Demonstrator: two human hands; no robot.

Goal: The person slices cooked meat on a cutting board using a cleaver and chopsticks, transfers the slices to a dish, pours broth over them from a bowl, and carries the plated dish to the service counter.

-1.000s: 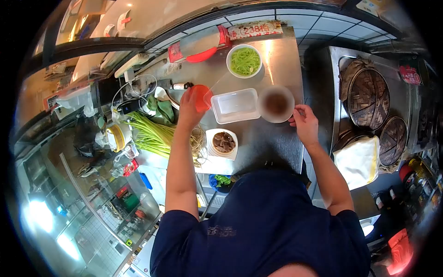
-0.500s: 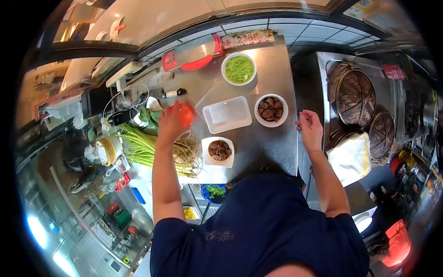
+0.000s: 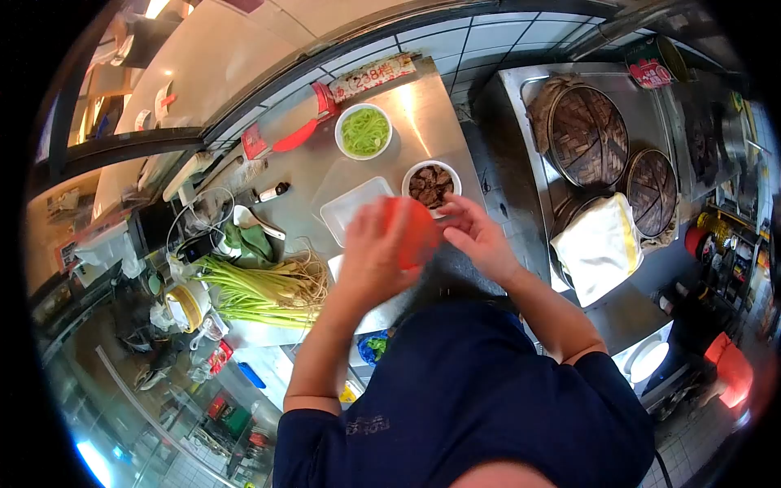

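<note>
The red tub, a little blurred, has come across from the left of the bench, by the green stalks, and is now held up between the person's hands. The left hand has its grip clamped on the tub, fingers wrapped over its side. The right hand has moved in from the bench's right edge, its fingertips just beside the tub; I cannot tell whether they touch it or pinch anything. This brings both hands to the tub, in front of the bowl of dark meat and the white tray, whose near end it and the left hand partly cover. The bowl of green shreds stands beyond, where it was, with neither hand near it.
</note>
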